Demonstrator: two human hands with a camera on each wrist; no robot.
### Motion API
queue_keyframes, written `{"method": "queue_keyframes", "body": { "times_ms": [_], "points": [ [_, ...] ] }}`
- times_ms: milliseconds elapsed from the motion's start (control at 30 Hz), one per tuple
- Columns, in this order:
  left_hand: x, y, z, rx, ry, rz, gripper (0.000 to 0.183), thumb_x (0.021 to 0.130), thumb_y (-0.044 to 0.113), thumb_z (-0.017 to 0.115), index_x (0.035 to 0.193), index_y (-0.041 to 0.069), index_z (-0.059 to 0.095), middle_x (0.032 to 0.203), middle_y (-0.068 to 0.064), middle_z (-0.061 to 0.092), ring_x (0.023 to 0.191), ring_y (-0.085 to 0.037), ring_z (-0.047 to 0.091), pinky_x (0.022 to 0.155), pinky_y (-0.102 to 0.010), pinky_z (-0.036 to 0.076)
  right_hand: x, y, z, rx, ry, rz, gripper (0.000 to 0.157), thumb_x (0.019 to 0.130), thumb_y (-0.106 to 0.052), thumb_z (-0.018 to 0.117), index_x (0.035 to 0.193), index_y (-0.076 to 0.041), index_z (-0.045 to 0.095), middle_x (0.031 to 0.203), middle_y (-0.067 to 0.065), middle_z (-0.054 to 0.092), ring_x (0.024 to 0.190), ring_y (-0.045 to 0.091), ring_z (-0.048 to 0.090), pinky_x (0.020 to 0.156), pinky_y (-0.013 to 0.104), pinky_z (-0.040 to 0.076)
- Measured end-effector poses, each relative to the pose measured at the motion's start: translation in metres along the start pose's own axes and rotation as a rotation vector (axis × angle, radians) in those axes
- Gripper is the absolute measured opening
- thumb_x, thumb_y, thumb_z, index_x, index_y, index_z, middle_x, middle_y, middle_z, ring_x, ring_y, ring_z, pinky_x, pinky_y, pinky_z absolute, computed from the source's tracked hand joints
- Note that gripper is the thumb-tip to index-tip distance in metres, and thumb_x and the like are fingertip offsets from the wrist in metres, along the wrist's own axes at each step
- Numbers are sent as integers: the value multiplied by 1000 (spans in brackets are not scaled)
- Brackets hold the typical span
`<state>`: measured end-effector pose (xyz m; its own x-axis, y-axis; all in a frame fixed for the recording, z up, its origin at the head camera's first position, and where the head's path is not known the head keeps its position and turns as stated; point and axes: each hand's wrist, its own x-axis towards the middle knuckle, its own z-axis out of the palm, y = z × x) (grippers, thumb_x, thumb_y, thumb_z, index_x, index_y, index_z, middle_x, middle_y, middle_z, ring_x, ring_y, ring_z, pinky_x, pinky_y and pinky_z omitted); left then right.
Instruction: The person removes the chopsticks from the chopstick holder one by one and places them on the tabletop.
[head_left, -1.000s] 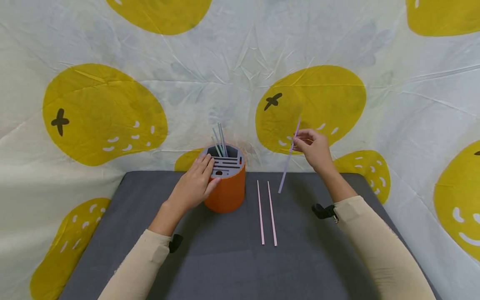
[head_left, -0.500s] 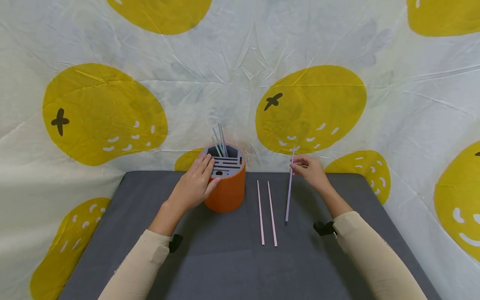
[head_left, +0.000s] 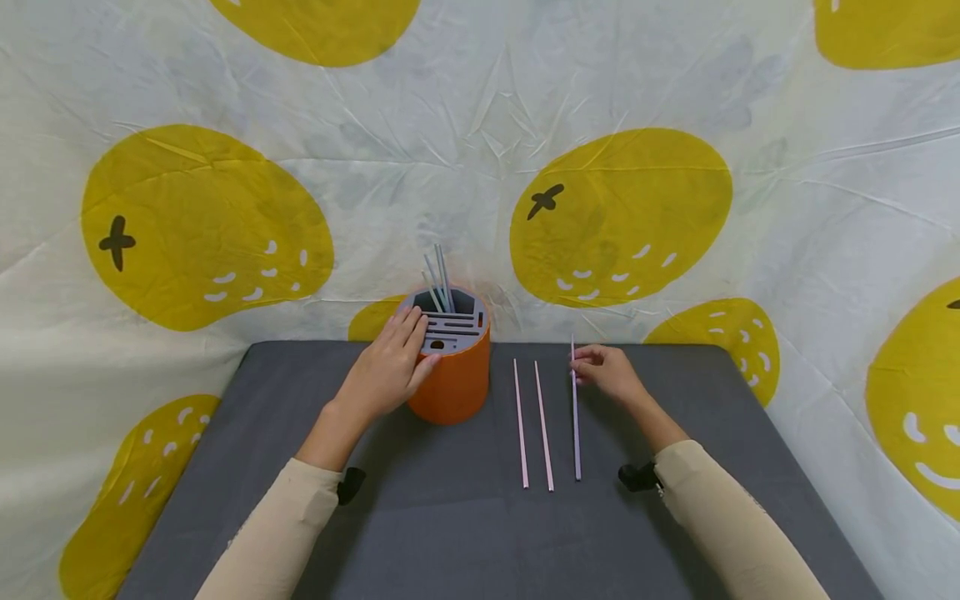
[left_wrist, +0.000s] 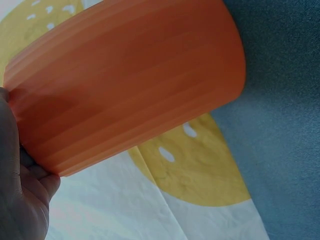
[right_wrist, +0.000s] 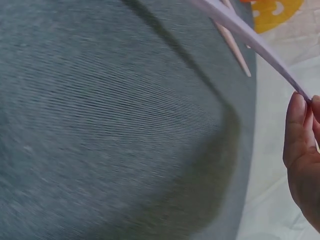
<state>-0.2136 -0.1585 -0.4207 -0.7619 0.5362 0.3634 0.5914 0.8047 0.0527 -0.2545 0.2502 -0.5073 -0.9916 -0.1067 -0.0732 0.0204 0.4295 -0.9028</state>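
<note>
My right hand (head_left: 606,372) pinches a lilac chopstick (head_left: 576,433) near its far end, at the back of the table; the fingertips (right_wrist: 298,106) meet on it in the right wrist view. The chopstick points toward me, held above the cloth at least at the pinched end. To its left two pink chopsticks (head_left: 521,433) lie side by side on the table. My left hand (head_left: 386,362) rests with extended fingers across the top of an orange utensil holder (head_left: 453,390) with a grey slotted insert. Several pale chopsticks (head_left: 440,279) stand in its back compartment.
Dark grey cloth covers the table (head_left: 450,542). Directly behind its back edge hangs a white curtain (head_left: 450,200) with yellow fruit prints. The holder stands near that edge, left of the loose chopsticks.
My right hand has come down and slightly left with the lilac chopstick, which now lines up roughly parallel to the pink ones. The left hand has stayed on the holder.
</note>
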Motion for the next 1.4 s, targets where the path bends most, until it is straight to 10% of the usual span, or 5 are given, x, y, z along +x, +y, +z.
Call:
{"method": "queue_keyframes", "body": {
  "times_ms": [500,1400],
  "points": [
    [1,1,-1,4,-2,3,68,107,38,53,154,-9,39,162,-27,38,153,-42,33,127,-51,27,-6,17,26,198,26,225,33,97,0,68,123,20,61,80,4,69,67,7,64,63,22,62],
    [-1,1,0,0,4,3,68,107,38,54,155,-8,39,162,-26,37,154,-41,32,127,-51,28,-3,17,38,-225,129,170,20,88,-11,81,96,5,74,74,8,73,55,8,67,54,24,59]
  ]
}}
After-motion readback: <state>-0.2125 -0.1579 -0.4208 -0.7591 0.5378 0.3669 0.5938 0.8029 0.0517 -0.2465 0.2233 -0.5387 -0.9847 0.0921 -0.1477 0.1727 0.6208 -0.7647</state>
